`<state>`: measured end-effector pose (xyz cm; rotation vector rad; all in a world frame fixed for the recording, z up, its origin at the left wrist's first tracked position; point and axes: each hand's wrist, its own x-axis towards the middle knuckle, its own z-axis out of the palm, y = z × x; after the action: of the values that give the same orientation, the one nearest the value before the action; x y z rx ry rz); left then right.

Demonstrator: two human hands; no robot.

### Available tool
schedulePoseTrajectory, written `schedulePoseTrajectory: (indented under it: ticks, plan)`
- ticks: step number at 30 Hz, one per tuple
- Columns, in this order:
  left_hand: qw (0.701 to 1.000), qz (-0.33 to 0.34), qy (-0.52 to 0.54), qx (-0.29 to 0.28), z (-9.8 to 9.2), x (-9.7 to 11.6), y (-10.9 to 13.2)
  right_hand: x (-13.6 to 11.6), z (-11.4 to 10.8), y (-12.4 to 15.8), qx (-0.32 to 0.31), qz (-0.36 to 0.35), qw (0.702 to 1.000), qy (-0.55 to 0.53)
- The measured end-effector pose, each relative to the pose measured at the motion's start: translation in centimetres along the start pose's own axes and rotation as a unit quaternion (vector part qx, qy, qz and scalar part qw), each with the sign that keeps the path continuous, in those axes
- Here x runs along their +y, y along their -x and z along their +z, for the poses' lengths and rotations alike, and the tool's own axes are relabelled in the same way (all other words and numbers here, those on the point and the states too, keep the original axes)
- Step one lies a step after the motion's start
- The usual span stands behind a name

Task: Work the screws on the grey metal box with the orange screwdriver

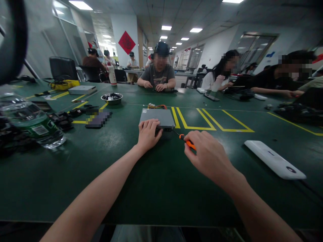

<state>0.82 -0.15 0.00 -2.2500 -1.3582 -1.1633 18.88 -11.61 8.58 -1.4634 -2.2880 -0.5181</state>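
Note:
A grey metal computer power supply lies on the green table, with a bundle of coloured wires at its far side. My left hand grips its near left part, fingers over the top and thumb against the front face. In my right hand is an orange and black screwdriver, its shaft pointing left towards the near right corner of the power supply. Whether the tip touches the case I cannot tell.
To the right lies a white power bank with a cable. A metal bowl holds small parts beyond my left hand. Further left are a dark phone and a large water bottle. Yellow tape marks the table; a person sits opposite.

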Motion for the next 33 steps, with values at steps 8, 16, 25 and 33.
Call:
schedulePoseTrajectory:
  ticks: [8,16,25,33]
  plan:
    - [1.0,-0.001,0.0,-0.002,-0.1,0.0,0.0,-0.5,2.4,1.2,0.09,0.023,0.996,0.015]
    - [1.0,0.0,-0.001,-0.008,-0.2,0.1,0.0,-0.4,3.1,1.6,0.147,-0.021,0.989,0.015]
    - [1.0,-0.003,0.0,-0.007,-0.1,0.1,0.0,-0.9,2.8,1.8,0.151,-0.071,0.985,0.041]
    - [1.0,-0.001,0.002,-0.005,-0.1,0.1,0.0,0.5,3.6,1.1,0.211,0.002,0.977,0.041]
